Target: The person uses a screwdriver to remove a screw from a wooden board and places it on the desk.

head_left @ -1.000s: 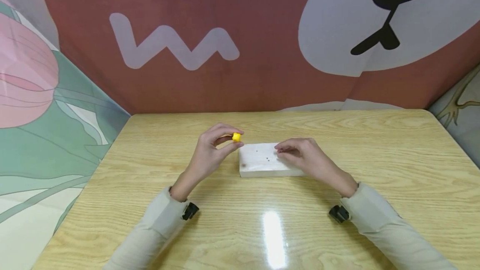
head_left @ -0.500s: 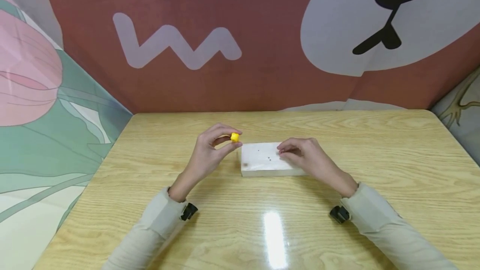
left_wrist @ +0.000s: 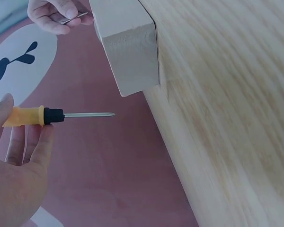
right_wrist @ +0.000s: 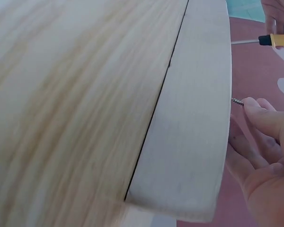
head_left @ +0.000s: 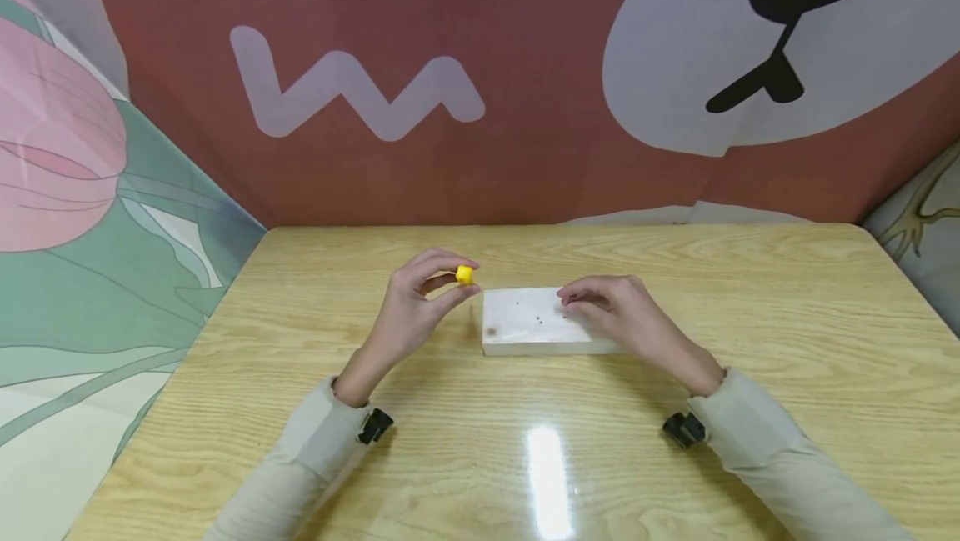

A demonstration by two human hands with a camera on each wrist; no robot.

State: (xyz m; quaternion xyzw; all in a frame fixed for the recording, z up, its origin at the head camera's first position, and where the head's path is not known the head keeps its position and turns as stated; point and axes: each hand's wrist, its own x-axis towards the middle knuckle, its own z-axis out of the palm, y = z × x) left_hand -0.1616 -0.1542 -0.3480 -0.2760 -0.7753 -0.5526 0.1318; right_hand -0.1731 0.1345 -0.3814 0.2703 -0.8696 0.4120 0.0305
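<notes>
A screwdriver (left_wrist: 53,116) with a yellow handle, black collar and thin metal shaft is held by my left hand (head_left: 408,301), fingers and thumb on its handle. From the head view only the yellow handle end (head_left: 464,275) shows, just left of a pale wooden block (head_left: 517,323). In the left wrist view the shaft points toward the table, its tip apart from the block. My right hand (head_left: 628,313) is over the block's right part and pinches a small metal screw (right_wrist: 237,101) between thumb and fingers. The screw's tip reaches the block's edge in that view; contact cannot be told.
Several small dark holes (head_left: 538,321) and a brown knot (head_left: 492,331) mark the block's top. It lies on a wood-grain table (head_left: 480,441), before a wall cloth (head_left: 525,174) with printed figures at the table's far edge.
My left hand has drifted slightly left with the screwdriver, farther from the block. My right hand has shifted a little to the right over the block with the screw. The head view has moved slightly.
</notes>
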